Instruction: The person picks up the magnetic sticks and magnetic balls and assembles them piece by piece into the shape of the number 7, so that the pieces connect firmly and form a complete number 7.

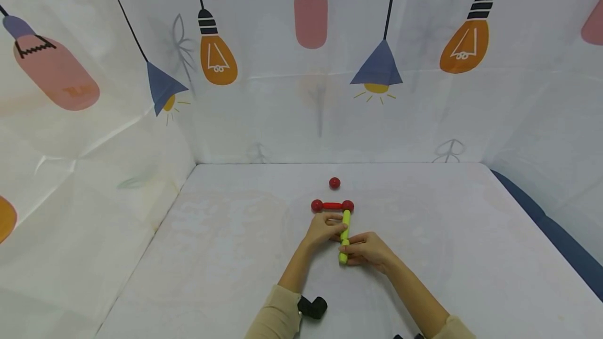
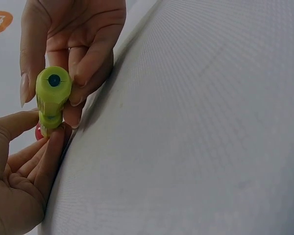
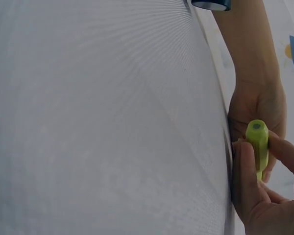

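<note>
My left hand pinches a yellow-green rod, whose far end is right at a red ball. Closer to me, my right hand pinches a second yellow-green rod between thumb and fingers. The two rods line up end to end, meeting between the hands. In the left wrist view, the near end of the right hand's rod shows a dark round spot in its middle. A short red rod joins that red ball to another red ball on its left.
A loose red ball sits farther back on the white tabletop. White sheeting with printed lamps hangs behind and to the left. Dark blue material runs along the right table edge. A black device is at the left wrist.
</note>
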### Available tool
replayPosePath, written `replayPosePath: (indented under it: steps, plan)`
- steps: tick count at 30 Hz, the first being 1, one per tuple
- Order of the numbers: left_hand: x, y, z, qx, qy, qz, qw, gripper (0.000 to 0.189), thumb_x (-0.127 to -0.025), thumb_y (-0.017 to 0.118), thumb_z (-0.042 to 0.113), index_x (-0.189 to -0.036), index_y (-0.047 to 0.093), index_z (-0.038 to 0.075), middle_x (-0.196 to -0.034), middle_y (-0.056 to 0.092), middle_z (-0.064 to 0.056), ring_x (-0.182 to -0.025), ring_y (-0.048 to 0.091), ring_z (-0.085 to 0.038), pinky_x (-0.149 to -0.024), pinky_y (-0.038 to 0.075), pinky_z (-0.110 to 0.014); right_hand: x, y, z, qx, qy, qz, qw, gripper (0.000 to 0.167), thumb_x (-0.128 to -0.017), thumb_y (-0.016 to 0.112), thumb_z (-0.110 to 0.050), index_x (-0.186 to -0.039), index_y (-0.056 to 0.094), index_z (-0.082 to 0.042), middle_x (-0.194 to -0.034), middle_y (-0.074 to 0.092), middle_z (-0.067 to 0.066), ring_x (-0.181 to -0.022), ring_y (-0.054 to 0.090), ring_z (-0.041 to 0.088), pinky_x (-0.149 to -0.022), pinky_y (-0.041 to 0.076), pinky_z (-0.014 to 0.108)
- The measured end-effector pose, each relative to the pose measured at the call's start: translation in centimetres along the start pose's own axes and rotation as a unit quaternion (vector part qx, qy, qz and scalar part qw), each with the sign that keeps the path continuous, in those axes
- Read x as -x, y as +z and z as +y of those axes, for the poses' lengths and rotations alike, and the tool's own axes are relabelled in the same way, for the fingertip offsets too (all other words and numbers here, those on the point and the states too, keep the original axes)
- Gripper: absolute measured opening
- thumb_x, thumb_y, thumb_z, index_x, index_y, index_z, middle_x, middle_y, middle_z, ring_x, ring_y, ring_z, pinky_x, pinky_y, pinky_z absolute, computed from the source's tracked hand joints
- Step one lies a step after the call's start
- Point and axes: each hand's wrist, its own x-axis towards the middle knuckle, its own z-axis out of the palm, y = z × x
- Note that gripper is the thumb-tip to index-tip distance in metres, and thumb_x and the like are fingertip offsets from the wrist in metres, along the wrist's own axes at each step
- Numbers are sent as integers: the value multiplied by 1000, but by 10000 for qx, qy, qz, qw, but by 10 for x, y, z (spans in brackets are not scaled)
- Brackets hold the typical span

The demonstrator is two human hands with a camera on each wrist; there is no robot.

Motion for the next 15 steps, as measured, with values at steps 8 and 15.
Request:
replayPosePath:
  steps: [8,15]
  plan:
    - [1,-1,1,13,-10,-69,10000,35,-85,68,8,-114,60,-10,-93,69,-24,-71,69,-25,-61,57,-32,-3,2,1,112,153,161,9997,42,-84,69,-12,-111,56,18,-79,68,5,-69,66,13,-66,57,31]
    - [17,-2,25,-64,70,-144,9999,35,-86,66,5,-114,58,-14,-94,68,-25,-72,69,-26,-66,57,-36,-4,2,-1,141,343,258,9990,33,-85,69,-13,-103,60,13,-74,67,6,-64,65,12,-62,57,28]
